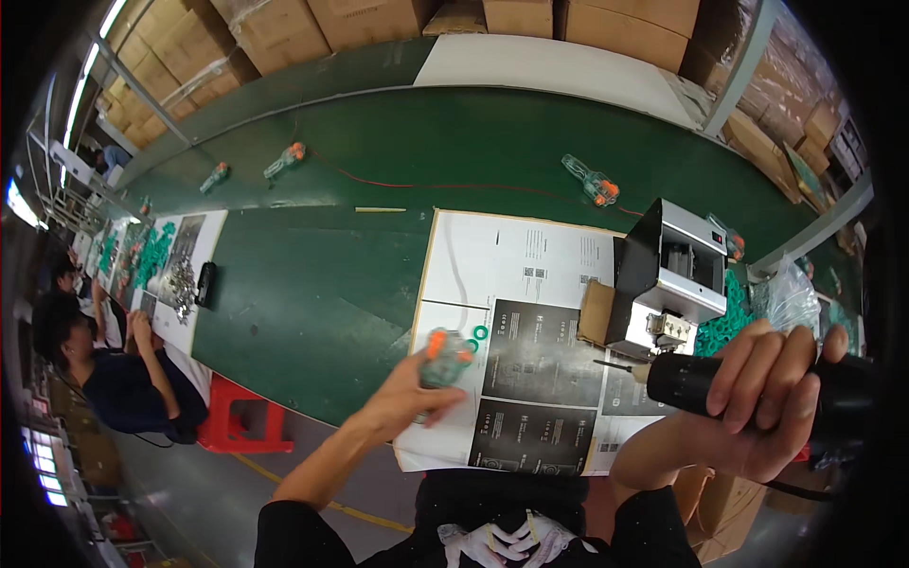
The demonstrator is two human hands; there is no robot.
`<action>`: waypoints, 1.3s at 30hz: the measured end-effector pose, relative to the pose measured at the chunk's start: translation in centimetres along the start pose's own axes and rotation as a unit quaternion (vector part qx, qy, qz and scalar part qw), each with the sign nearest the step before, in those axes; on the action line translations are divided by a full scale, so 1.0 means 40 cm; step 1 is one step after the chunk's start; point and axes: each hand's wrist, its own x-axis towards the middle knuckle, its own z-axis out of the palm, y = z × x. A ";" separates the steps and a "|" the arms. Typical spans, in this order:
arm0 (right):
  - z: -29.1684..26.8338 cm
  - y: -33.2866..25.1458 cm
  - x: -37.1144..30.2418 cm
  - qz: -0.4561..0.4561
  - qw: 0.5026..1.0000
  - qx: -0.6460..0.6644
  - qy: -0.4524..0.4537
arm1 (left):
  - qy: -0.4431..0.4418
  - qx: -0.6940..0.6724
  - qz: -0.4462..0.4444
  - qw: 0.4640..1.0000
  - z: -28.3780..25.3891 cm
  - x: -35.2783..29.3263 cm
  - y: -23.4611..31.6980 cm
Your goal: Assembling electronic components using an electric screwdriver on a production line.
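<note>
My left hand grips a translucent green device with orange parts, slightly blurred, above the printed sheet. Two small green rings lie right beside it. A black electric screwdriver is wrapped in the fingers of my right hand. Its thin bit points left, apart from the device. Just beyond the screwdriver stands a black and silver box-shaped machine with a small metal fitting at its front. A heap of green plastic parts lies to the machine's right.
Similar green and orange devices lie along the far green bench, near a red cord. Cardboard boxes line the back. At left, a co-worker sits beside a red stool. A metal post rises at right.
</note>
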 end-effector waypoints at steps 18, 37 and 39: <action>-0.011 0.003 0.017 0.012 0.992 -0.024 -0.122 | 0.256 0.453 0.142 0.842 0.020 0.041 -0.075; -0.041 -0.019 0.027 -0.005 0.998 0.008 -0.062 | 0.271 0.169 0.131 0.939 0.004 0.004 -0.017; -0.040 -0.020 0.033 -0.008 0.998 -0.007 -0.068 | 0.306 0.175 0.081 0.932 0.014 -0.001 0.008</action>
